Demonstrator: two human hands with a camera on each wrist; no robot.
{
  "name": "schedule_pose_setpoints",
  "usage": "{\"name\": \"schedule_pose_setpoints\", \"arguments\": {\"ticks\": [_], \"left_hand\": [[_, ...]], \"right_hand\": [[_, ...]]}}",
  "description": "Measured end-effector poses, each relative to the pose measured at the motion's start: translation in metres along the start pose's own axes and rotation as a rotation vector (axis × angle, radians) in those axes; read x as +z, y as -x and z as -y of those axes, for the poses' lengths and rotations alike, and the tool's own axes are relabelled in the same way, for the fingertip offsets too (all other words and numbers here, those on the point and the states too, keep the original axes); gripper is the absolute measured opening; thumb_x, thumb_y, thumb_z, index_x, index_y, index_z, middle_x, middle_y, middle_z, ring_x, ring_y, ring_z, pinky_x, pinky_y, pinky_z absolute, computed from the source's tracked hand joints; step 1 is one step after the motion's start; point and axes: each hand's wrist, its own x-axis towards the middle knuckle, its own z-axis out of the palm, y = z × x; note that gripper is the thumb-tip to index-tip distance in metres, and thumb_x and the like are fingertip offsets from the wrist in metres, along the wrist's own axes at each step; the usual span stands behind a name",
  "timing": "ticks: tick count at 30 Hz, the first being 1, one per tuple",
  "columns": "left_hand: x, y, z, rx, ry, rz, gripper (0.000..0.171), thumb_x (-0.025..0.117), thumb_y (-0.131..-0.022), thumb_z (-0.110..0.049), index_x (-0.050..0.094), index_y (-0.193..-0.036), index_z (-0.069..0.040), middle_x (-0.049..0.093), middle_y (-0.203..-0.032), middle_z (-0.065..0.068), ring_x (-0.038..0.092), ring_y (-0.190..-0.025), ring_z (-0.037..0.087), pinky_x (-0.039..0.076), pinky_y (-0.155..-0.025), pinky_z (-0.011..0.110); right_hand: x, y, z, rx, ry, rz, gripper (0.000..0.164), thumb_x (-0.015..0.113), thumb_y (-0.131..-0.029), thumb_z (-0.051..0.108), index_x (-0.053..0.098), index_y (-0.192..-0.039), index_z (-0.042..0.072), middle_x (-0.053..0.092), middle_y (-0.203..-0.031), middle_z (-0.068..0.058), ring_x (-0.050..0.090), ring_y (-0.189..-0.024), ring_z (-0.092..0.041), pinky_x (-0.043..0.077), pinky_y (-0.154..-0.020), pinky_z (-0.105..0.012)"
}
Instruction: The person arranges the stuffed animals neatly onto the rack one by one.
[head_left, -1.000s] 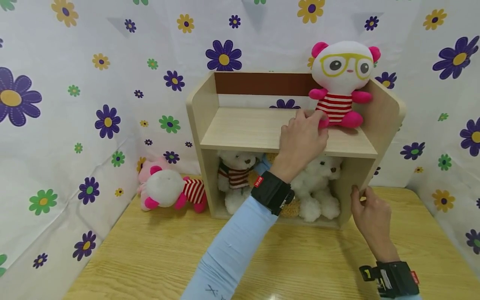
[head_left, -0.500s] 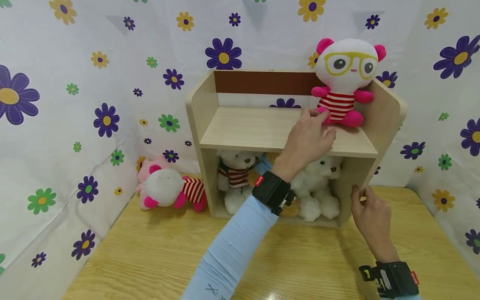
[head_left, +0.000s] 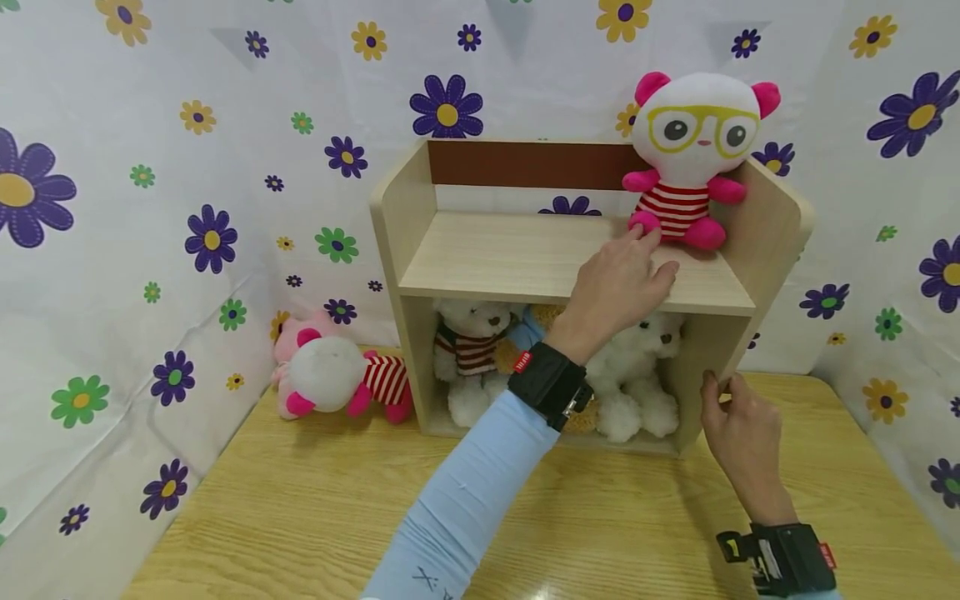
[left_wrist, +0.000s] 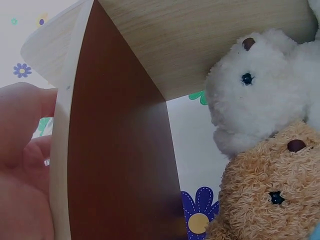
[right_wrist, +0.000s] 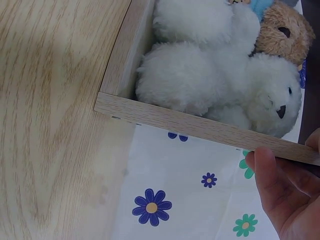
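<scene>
A panda plush toy with pink ears, yellow glasses and a red-striped body sits upright on the upper board at the right end of a small wooden shelf. My left hand reaches over that board, its fingers touching the toy's pink foot, with the thumb spread apart. In the left wrist view, the board partly hides this hand. At the shelf's lower right side, my right hand holds the edge of the side panel; in the right wrist view its fingers lie against the panel's outer face.
Below the board sit a white bear in a striped shirt, a brown bear and a white plush toy. Another pink and white plush lies on the wooden table, left of the shelf. Flower-patterned cloth hangs behind.
The panda's body tipped slightly to the right and back. My left hand slid a little right, its thumb spreading away from the foot. The right hand stays in place.
</scene>
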Motion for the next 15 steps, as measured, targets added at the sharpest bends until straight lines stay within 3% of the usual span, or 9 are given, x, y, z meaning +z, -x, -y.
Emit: {"name": "schedule_pose_setpoints", "arguments": {"ticks": [4, 7, 11, 15], "left_hand": [[0.001, 0.001, 0.000, 0.004, -0.050, 0.005, 0.055, 0.050, -0.105, -0.044, 0.051, -0.152, -0.015, 0.045, -0.160, 0.013, 0.059, -0.136, 0.024, 0.054, -0.103, 0.035], [0.002, 0.003, 0.001, 0.034, -0.035, -0.035, 0.050, 0.052, -0.104, -0.041, 0.057, -0.146, -0.014, 0.061, -0.145, 0.012, 0.064, -0.128, 0.023, 0.056, -0.097, 0.033], [0.001, 0.009, 0.003, 0.079, 0.034, -0.102, 0.036, 0.056, -0.103, -0.030, 0.067, -0.132, -0.012, 0.073, -0.118, 0.003, 0.069, -0.101, 0.014, 0.055, -0.077, 0.027], [0.000, 0.019, 0.001, 0.115, 0.055, -0.164, 0.032, 0.057, -0.102, -0.029, 0.071, -0.128, -0.016, 0.074, -0.118, -0.002, 0.060, -0.076, 0.009, 0.046, -0.058, 0.021]], "right_hand": [[0.000, -0.001, 0.001, -0.006, 0.000, -0.005, 0.016, 0.065, -0.094, 0.002, 0.064, -0.085, -0.011, 0.067, -0.064, -0.026, 0.067, -0.048, -0.036, 0.037, -0.041, -0.016], [0.001, -0.001, 0.001, -0.004, 0.001, -0.010, 0.017, 0.065, -0.094, 0.002, 0.062, -0.081, -0.008, 0.067, -0.063, -0.026, 0.067, -0.048, -0.036, 0.037, -0.041, -0.017], [0.001, -0.001, 0.001, -0.006, -0.001, -0.019, 0.017, 0.065, -0.093, 0.002, 0.063, -0.081, -0.009, 0.066, -0.063, -0.026, 0.066, -0.047, -0.036, 0.036, -0.041, -0.017], [0.001, 0.000, 0.000, -0.013, 0.000, -0.020, 0.016, 0.065, -0.093, 0.002, 0.064, -0.084, -0.012, 0.066, -0.063, -0.026, 0.066, -0.047, -0.036, 0.037, -0.040, -0.018]]}}
